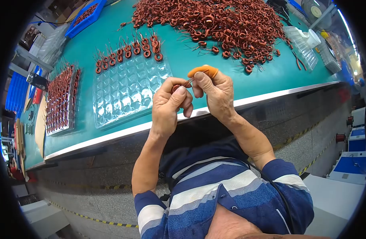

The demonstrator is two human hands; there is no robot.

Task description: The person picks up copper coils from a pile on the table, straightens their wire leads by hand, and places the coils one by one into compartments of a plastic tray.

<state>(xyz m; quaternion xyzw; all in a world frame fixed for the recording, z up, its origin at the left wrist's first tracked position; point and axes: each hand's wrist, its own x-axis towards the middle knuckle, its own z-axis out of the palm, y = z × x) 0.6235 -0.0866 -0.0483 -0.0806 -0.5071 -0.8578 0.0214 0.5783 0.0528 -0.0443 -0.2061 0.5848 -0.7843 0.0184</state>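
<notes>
Between finger and thumb, my left hand (166, 104) pinches a copper-wound toroidal coil (176, 88) above the table's front edge. My right hand (219, 92), an orange finger cot (203, 71) on its index finger, is closed on the coil's wire leads (189, 82). The fingertips hide part of the coil and leads. To the left lies a clear plastic tray (123, 93) with round pockets; coils (128, 53) stand in its far rows, leads pointing up. Beyond my hands a big heap of loose coils (219, 30) covers the back of the table.
Filled trays of coils (62, 99) are at the left on the green table (85, 47). A blue bin (86, 18) sits at the back left. At the right are red-handled pliers (298, 61), clear trays (300, 46) and a white cup-like part (311, 38).
</notes>
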